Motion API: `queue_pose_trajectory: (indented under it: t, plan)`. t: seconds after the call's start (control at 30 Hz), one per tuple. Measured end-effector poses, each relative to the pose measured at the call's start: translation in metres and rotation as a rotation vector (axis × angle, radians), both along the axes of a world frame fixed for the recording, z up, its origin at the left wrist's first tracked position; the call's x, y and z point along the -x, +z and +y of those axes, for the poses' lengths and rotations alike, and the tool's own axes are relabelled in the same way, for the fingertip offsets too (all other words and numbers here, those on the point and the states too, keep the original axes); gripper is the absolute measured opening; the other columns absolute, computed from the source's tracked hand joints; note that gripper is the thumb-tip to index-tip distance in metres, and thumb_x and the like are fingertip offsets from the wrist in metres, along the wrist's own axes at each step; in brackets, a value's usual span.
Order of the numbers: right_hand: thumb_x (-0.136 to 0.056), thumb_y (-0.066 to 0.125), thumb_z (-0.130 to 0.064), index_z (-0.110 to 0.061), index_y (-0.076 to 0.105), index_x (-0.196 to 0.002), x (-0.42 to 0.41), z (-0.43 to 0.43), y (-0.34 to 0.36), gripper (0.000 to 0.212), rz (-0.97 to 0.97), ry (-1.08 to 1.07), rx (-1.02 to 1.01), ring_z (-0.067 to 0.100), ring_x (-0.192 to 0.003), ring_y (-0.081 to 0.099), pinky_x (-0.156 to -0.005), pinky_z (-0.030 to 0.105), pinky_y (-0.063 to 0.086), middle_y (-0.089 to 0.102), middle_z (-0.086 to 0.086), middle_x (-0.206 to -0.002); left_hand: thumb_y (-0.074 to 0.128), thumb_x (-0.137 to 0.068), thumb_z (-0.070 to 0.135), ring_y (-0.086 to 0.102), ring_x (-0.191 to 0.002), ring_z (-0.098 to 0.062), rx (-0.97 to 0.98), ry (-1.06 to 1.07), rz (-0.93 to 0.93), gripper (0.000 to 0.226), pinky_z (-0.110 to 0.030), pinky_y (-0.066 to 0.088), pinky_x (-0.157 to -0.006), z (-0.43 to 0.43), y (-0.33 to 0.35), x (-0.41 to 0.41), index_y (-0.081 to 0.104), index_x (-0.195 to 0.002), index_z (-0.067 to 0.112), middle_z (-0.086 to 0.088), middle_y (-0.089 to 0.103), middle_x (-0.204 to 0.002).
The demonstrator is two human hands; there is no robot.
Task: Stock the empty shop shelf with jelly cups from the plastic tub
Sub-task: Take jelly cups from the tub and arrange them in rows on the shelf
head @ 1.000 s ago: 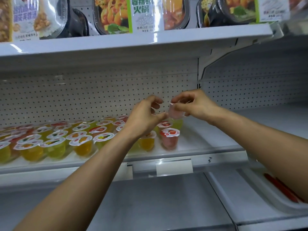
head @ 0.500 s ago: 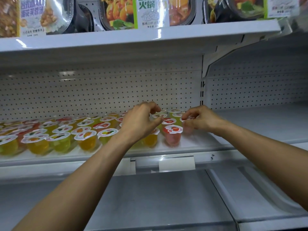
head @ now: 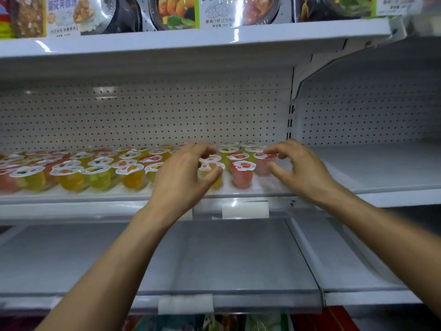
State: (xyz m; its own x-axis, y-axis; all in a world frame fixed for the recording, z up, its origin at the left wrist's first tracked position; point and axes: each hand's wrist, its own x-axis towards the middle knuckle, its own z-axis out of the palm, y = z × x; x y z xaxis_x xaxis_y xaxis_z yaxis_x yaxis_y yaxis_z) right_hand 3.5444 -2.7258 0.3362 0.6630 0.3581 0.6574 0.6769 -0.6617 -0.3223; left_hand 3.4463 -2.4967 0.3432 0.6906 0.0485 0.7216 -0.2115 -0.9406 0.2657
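Jelly cups (head: 133, 173) in rows on shelf (head: 95, 194); right hand (head: 303, 173) pinches pink cup (head: 262, 167) at shelf's right end. Left hand (head: 181, 182) curled over yellow cup (head: 211, 173), grip unclear (blur). Risk: hands clip nbr cups, tight pack, prob topple.

Glossy clear plastic jelly cups (head: 242, 174) on a smooth white perforated-metal shelf (head: 274, 187).

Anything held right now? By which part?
Right hand pinches the pink jelly cup at its lid rim, thumb on the side. Left hand: fingers curled near a yellow cup, grip unclear.
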Motion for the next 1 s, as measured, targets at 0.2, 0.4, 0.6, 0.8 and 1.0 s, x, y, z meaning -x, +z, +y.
queue_pose_trajectory:
  t: [0.2, 0.4, 0.6, 0.8, 1.0]
  plan:
    - [-0.087, 0.063, -0.028, -0.027, 0.061, -0.117, 0.063, -0.001, -0.042, 0.03, -0.071, 0.16, 0.075, 0.018, -0.103, 0.058, -0.083, 0.038, 0.05, 0.059, -0.006, -0.117, 0.069, -0.084, 0.039, 0.059, -0.082, -0.007, 0.068, 0.081, 0.029, 0.037, -0.034, 0.054, -0.071, 0.002, -0.053, 0.072, 0.058, -0.119, 0.032, 0.014, 0.06, -0.112]
    - [-0.088, 0.06, -0.029, -0.024, 0.061, -0.122, 0.109, 0.031, -0.074, 0.035, -0.014, 0.349, 0.2, 0.016, -0.107, 0.057, -0.088, 0.038, 0.05, 0.059, -0.005, -0.116, 0.07, -0.085, 0.037, 0.057, -0.081, -0.006, 0.078, 0.204, 0.109, 0.037, -0.034, 0.055, -0.067, 0.027, -0.095, 0.137, 0.058, -0.12, 0.03, 0.013, 0.062, -0.113]
    - [-0.092, 0.059, -0.033, -0.03, 0.054, -0.129, 0.139, 0.113, -0.089, 0.037, 0.053, 0.478, 0.315, 0.012, -0.11, 0.052, -0.091, 0.029, 0.04, 0.054, -0.01, -0.124, 0.067, -0.086, 0.042, 0.057, -0.085, -0.006, 0.159, 0.348, 0.237, 0.041, -0.032, 0.052, -0.072, 0.082, -0.124, 0.197, 0.058, -0.124, 0.03, 0.012, 0.06, -0.116]
    - [-0.094, 0.054, -0.039, -0.035, 0.045, -0.135, 0.18, 0.237, -0.103, 0.041, 0.11, 0.617, 0.496, 0.002, -0.102, 0.048, -0.078, 0.021, 0.032, 0.049, -0.013, -0.126, 0.067, -0.083, 0.051, 0.062, -0.097, -0.015, 0.162, 0.507, 0.474, 0.049, -0.038, 0.052, -0.084, 0.187, -0.145, 0.263, 0.056, -0.125, 0.03, 0.006, 0.061, -0.118]
    - [-0.093, 0.054, -0.044, -0.038, 0.038, -0.139, 0.242, 0.398, -0.135, 0.049, 0.185, 0.735, 0.545, 0.005, -0.099, 0.05, -0.086, 0.036, 0.049, 0.05, -0.011, -0.13, 0.066, -0.087, 0.047, 0.061, -0.101, -0.015, 0.213, 0.659, 0.624, 0.048, -0.03, 0.048, -0.08, 0.328, -0.158, 0.355, 0.053, -0.129, 0.029, 0.004, 0.058, -0.125]
